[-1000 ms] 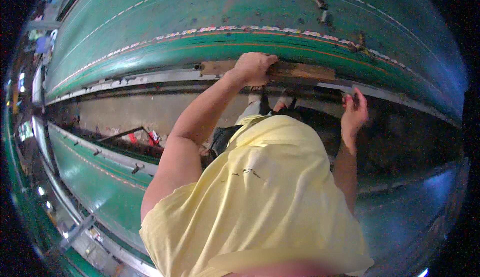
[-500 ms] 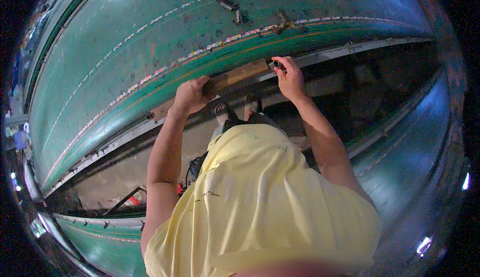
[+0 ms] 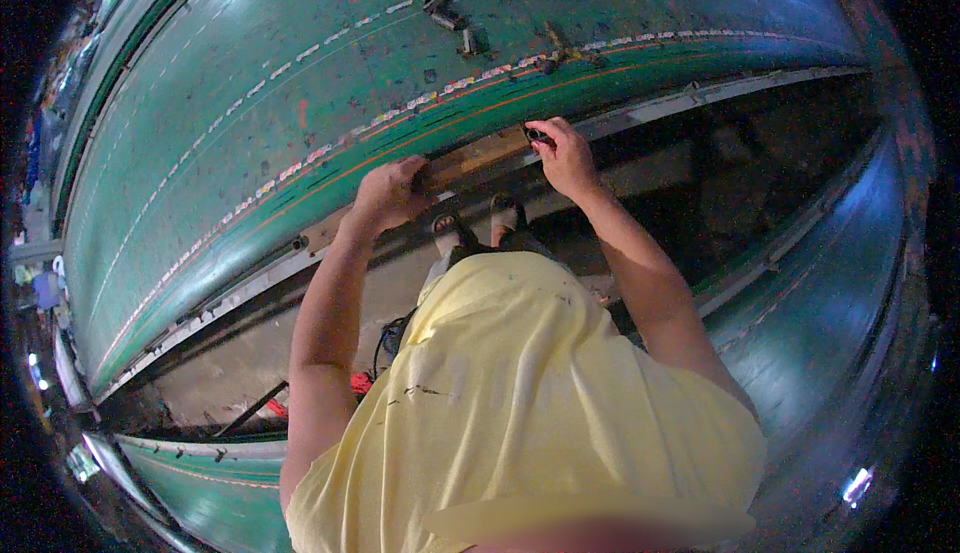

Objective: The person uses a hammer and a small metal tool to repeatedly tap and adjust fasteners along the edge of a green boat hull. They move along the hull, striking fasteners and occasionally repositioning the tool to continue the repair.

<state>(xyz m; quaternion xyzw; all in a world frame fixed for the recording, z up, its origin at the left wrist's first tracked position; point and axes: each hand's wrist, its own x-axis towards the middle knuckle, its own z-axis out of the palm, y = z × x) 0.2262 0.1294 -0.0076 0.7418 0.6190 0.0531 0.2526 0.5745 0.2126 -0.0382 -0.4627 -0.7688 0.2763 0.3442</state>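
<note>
A long brown bar lies along the near edge of the green table, in front of me. My left hand is closed over it, left of the middle, with the fingertips hidden and a dark patch under them. At the bar's right end, my right hand pinches a small dark tube-like metal fitting between thumb and fingers. The fitting sits close against the bar's end; I cannot tell whether they are joined. Another small round dark fitting shows at the bar's left end.
Several dark metal pieces and a brownish cluster lie farther back on the table. A pale metal rail runs along its edge. Below is a narrow aisle where my feet stand. Another green table lies behind me.
My left hand has shifted slightly right along the bar. The right hand still pinches the fitting at the bar's end. The whole view has moved a little.
</note>
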